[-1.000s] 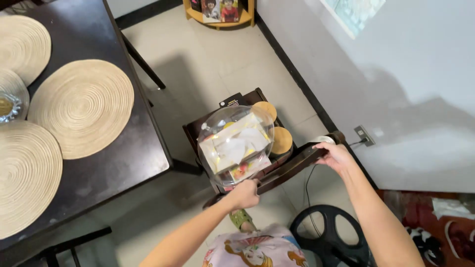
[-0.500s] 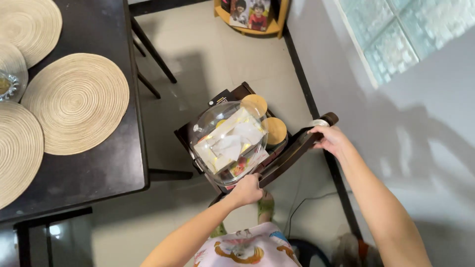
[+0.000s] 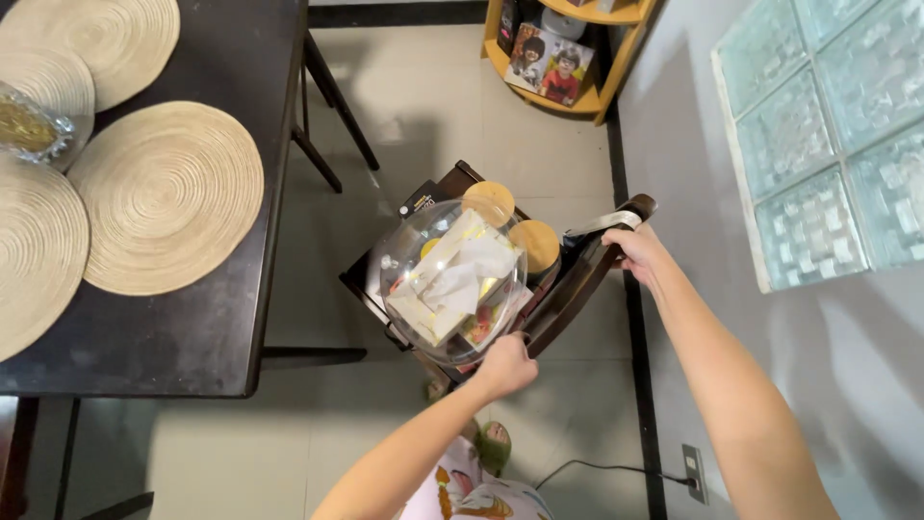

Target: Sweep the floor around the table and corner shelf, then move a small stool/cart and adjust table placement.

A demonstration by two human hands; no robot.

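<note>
A dark wooden chair stands on the tiled floor between the table and the wall. My left hand grips the near end of its backrest. My right hand grips the far end, by a pale strip near the top post. On the seat rests a clear dome cover over white paper and colourful packets. Two jars with round wooden lids stand beside the dome, towards the backrest.
A dark table at the left carries round woven placemats and a glass dish. A yellow shelf with a picture book stands at the far wall. Glass blocks fill the right wall; a cable runs to a wall socket.
The chair and both hands have shifted slightly right and away from the table. The view has turned, so the black fan base is gone and the glass blocks now show.
</note>
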